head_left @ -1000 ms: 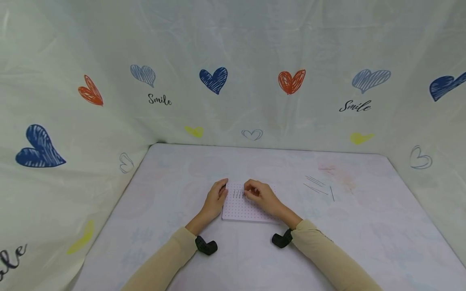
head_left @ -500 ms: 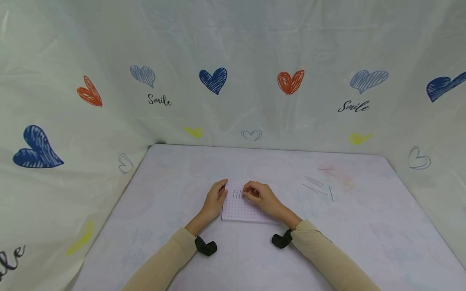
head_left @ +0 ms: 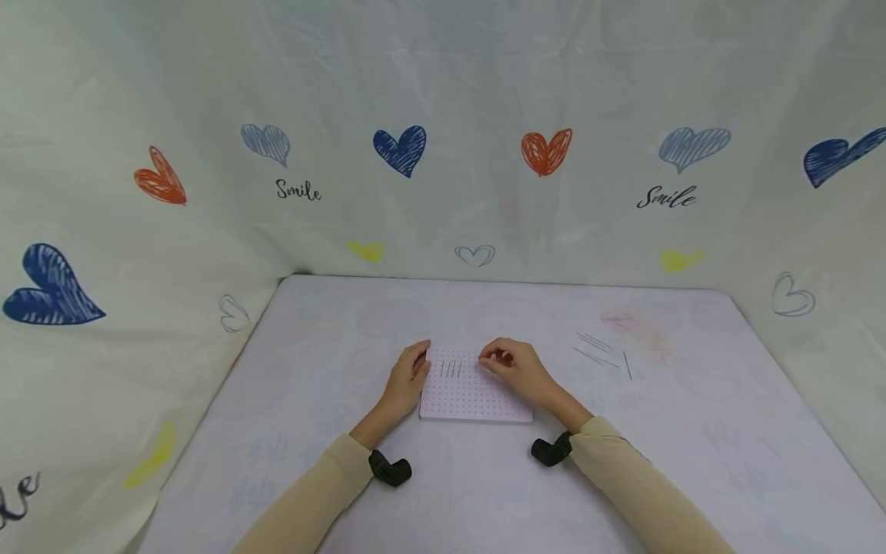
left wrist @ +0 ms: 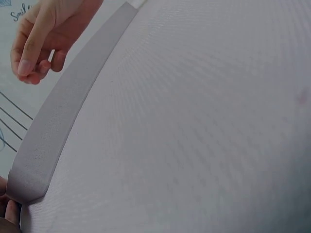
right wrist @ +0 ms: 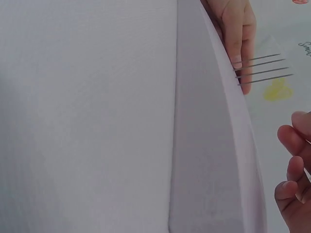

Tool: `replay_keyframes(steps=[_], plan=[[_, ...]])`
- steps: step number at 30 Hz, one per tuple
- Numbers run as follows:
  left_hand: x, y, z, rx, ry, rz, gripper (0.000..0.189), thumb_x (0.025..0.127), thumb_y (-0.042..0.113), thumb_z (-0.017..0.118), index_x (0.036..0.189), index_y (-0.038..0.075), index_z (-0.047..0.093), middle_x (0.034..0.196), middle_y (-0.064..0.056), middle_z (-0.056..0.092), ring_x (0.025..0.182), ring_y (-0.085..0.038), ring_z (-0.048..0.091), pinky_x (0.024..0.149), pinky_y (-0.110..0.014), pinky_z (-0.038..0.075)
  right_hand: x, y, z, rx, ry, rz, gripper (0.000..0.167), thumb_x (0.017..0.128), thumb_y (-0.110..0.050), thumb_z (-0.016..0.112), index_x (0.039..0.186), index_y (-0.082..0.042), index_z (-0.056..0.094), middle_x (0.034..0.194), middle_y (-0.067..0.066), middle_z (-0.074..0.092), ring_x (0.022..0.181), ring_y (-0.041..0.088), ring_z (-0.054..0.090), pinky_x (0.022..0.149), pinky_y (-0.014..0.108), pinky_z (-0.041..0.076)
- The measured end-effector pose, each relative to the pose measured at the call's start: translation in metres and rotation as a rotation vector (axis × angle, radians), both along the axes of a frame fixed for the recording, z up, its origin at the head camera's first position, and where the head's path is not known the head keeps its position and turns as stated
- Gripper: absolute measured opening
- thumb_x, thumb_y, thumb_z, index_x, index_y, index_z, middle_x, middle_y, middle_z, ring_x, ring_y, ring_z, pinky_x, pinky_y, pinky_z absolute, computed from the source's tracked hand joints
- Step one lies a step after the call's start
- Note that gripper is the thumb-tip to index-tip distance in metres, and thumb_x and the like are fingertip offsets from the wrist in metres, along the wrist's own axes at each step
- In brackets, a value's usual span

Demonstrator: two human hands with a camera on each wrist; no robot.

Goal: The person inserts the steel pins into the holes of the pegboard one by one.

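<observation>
A white pegboard (head_left: 477, 402) with a grid of small holes lies flat on the table. Several thin dark sticks (head_left: 451, 368) stand in a row in its upper left part; the right wrist view shows these sticks (right wrist: 265, 69) upright and parallel. My left hand (head_left: 404, 385) holds the board's left edge, its thumb (right wrist: 236, 53) close to the row. Above the board's upper right part is my right hand (head_left: 515, 369), its fingers loosely bent and nothing visible between them. From the left wrist, the right hand (left wrist: 41, 41) appears beyond the board's side (left wrist: 63, 111).
More thin sticks (head_left: 595, 357) lie on the table right of the board, and one stick (head_left: 627, 365) lies at a different angle. A white curtain (head_left: 477, 92) printed with hearts and "Smile" surrounds the pale table (head_left: 332, 492).
My right hand has moved right, away from the row of sticks, and one more standing stick now shows there. The left hand stays at the board's edge. The view has shifted slightly.
</observation>
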State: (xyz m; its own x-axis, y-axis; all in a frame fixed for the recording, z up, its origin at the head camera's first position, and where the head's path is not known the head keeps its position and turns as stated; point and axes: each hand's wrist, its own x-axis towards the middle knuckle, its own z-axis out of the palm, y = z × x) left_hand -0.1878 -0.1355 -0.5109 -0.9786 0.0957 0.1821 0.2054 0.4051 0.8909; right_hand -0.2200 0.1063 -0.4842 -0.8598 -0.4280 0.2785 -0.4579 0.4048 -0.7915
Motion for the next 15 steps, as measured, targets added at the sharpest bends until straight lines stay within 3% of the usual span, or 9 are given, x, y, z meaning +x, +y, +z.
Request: replay_keyframes(steps=[15], plan=[[0.001, 0.0, 0.0, -0.04, -0.019, 0.015, 0.043, 0.104, -0.001, 0.045, 0.146, -0.008, 0.04, 0.148, -0.024, 0.041, 0.139, -0.035, 0.04, 0.114, -0.04, 0.037, -0.007, 0.045, 0.006, -0.01, -0.007, -0.205, 0.007, 0.09, -0.006, 0.074, 0.095, -0.002, 0.074, 0.087, 0.005, 0.071, 0.081, 0.018, 0.058, 0.069, 0.021, 0.051]])
